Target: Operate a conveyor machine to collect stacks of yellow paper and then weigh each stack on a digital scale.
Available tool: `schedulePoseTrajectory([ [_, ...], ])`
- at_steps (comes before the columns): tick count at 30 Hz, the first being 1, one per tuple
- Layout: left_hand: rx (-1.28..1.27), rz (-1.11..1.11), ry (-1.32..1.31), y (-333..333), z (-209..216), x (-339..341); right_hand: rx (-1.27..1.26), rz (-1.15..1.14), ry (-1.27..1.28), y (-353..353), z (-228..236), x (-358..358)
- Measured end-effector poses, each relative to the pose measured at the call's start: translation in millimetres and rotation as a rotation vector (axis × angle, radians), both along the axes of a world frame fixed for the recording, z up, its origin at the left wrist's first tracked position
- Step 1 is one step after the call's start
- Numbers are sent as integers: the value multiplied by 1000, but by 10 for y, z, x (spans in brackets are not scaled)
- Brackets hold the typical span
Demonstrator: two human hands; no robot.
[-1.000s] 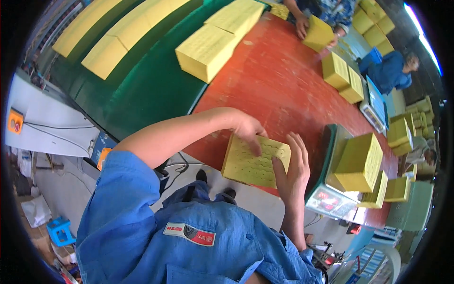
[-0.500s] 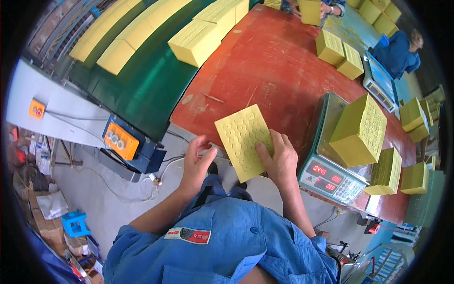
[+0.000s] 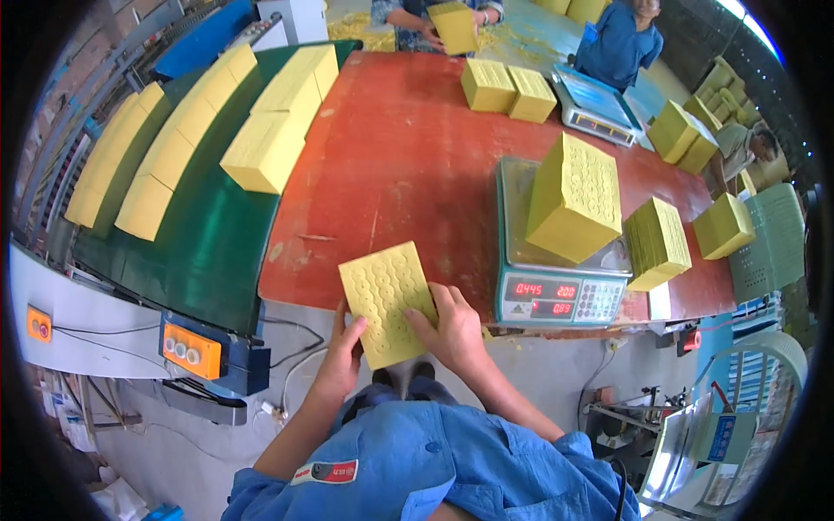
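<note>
In front of my body, above the near edge of the red table, I hold a bundle of yellow joss paper (image 3: 382, 291) with rows of coin-shaped cuts on its face. My left hand (image 3: 344, 349) grips its lower left edge, thumb at the front and fingers mostly hidden behind. On the right edge my right hand (image 3: 458, 328) is closed, its thumb lying across the face. To the right, a digital scale (image 3: 565, 300) with lit red figures carries a taller block of the same yellow paper (image 3: 569, 204).
More yellow blocks (image 3: 658, 243) stand right of the scale. Rows of blocks (image 3: 265, 148) sit on a green conveyor (image 3: 204, 252) at left, with an orange button box (image 3: 191, 351) at its near end. Across the red table (image 3: 373, 165), a co-worker's hands hold a block (image 3: 453, 28); a second scale (image 3: 599, 108) stands nearby.
My left hand was apart from the bundle and now grips its left edge. The right hand keeps its hold. My view has turned, and the conveyor, table and scale appear farther left.
</note>
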State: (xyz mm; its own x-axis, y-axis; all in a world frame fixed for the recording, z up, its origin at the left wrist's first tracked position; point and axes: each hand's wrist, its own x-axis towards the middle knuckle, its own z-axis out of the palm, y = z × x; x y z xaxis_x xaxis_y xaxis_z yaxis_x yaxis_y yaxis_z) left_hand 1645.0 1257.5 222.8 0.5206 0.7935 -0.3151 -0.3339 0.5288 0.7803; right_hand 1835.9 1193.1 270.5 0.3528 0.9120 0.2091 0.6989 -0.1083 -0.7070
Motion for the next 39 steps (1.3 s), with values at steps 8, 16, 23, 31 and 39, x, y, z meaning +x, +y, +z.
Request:
schedulePoseTrajectory([
  [8,-36,-81,-6,158,-164,-237,31,-79,874,-267,-326,40],
  [16,-80,-320,55,249,-35,-613,-212,8,1242,-300,-876,-310],
  [23,-171,-448,152,47,87,-874,-218,9,1206,-311,-560,-342],
  [31,274,-437,164,-15,1103,-359,83,142,1073,-463,361,139],
  [39,632,-440,110,167,2188,1425,365,-57,268,-629,1203,1768],
])
